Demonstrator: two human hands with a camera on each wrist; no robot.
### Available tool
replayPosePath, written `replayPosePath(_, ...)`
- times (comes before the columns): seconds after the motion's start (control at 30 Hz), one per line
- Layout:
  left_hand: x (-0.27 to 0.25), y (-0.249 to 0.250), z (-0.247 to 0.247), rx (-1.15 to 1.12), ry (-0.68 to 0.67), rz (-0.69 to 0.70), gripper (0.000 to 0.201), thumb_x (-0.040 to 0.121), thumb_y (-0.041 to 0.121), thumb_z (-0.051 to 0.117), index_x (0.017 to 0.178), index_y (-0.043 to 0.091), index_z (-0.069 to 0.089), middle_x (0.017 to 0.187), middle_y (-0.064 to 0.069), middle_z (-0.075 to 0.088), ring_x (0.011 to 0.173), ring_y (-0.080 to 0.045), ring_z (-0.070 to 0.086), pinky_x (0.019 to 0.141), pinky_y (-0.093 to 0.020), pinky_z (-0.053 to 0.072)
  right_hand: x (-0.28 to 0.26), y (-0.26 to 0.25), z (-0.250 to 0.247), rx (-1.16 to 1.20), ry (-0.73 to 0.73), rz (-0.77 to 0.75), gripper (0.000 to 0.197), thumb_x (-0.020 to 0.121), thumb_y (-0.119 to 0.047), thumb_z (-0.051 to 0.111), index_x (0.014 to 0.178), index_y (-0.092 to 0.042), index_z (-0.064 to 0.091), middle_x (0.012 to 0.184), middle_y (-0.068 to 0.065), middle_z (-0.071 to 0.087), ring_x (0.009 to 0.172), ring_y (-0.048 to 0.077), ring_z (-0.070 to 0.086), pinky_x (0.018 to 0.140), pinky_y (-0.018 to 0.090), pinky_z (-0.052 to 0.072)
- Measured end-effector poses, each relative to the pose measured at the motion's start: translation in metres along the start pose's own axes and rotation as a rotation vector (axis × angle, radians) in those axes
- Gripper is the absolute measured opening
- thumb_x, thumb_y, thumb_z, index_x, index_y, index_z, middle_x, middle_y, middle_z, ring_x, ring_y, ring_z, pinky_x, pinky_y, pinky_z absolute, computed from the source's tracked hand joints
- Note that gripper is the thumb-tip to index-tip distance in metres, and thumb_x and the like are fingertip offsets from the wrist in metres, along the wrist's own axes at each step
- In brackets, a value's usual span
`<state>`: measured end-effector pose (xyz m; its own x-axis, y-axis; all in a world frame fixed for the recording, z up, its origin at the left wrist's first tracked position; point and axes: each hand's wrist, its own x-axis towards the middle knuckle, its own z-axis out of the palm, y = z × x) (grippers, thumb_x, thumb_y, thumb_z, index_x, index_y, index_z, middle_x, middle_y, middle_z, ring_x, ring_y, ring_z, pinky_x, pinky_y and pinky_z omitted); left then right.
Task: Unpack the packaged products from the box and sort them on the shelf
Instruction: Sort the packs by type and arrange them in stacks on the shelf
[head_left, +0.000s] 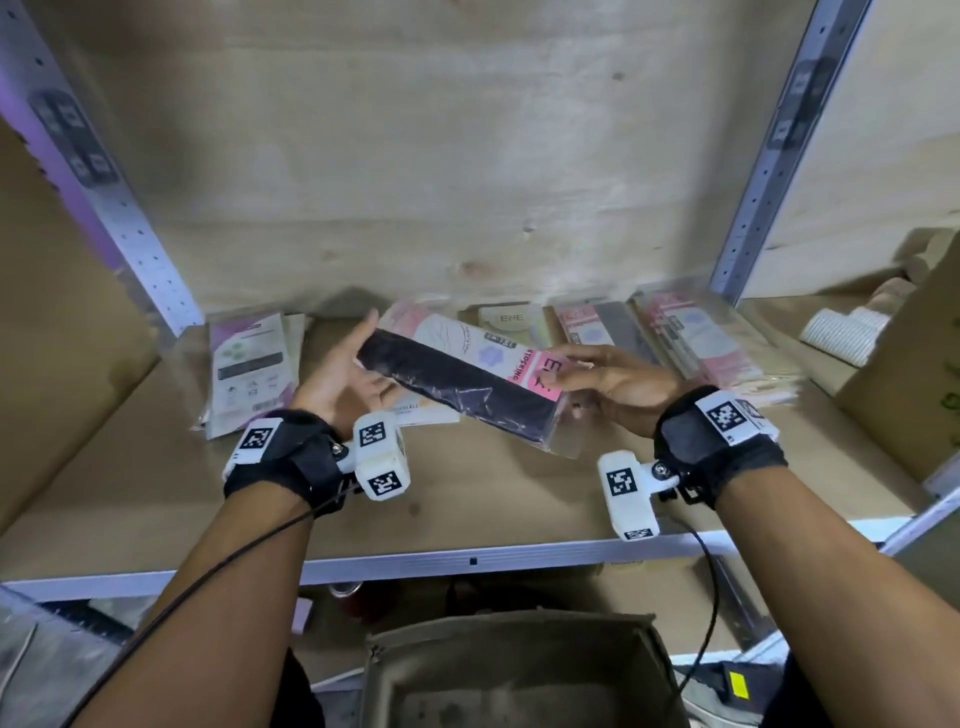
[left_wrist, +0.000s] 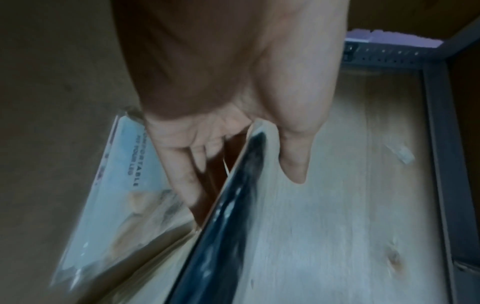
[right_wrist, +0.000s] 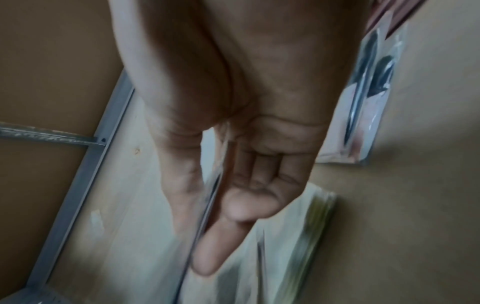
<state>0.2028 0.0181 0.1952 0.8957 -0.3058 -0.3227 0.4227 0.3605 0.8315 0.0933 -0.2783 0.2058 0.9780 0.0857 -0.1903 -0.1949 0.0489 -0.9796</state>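
At the centre of the head view both hands hold one flat stocking packet (head_left: 470, 387) (clear sleeve, black fabric, pink label end) slanting from upper left to lower right above the shelf board (head_left: 493, 499). The left hand (head_left: 340, 382) has its palm turned up and its fingers nearly straight, spread under and against the packet's upper-left end; in the left wrist view the thumb lies on one side of the packet's edge and the fingers (left_wrist: 182, 174) on the other, a loose, wide hold. The right hand (head_left: 605, 387) pinches the pink end between thumb on top and fingers below, narrow and flat; the right wrist view shows the thin edge running between thumb and fingers (right_wrist: 218, 242).

Behind the hands, along the plywood back wall, lie sorted piles: a pale packet pile (head_left: 249, 366) at left centre, a beige pile (head_left: 511, 325) in the middle, and pink-labelled stacks (head_left: 711, 343) at right. A cardboard carton (head_left: 914, 374) stands at the right edge. The open box (head_left: 519, 670) sits at the bottom centre, below the shelf's metal front rail (head_left: 467, 561).
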Motion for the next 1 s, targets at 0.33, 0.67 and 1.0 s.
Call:
replayPosePath(0.33,-0.019,-0.006,0.027,0.485,-0.033,-0.069,0.043,0.094,0.03,0.064,0.131,0.009,0.06,0.097,-0.009,0.073,0.059,-0.014,0.074,0.044,-0.021,0.054,-0.01,-0.004,-0.03,0.065,0.239,0.019,0.045,0.074,-0.026,0.078,0.116,-0.012,0.07,0.118,0.015,0.071,0.105,0.032,0.068,0.09,0.04,0.054)
replayPosePath(0.67,-0.017,-0.016,0.048,0.228,-0.046,0.001,0.011,0.099,0.012,0.055,0.106,0.006,0.061,0.072,-0.003,0.077,0.059,-0.008,0.073,0.05,-0.017,0.055,-0.01,-0.007,-0.005,0.663,0.148,-0.092,0.052,0.089,-0.05,0.064,0.127,-0.015,0.058,0.124,0.01,0.068,0.117,0.028,0.065,0.102,0.048,0.049)
replayPosePath(1.0,-0.012,-0.038,0.056,0.349,-0.129,-0.017,0.017,0.086,0.015,0.072,0.1,0.015,0.064,0.099,-0.007,0.079,0.089,-0.02,0.074,0.089,-0.036,0.056,0.001,0.011,0.026,0.148,0.174,-0.093,0.052,0.09,0.0,0.064,0.138,-0.007,0.047,0.133,0.017,0.062,0.106,0.036,0.061,0.1,0.054,0.047)
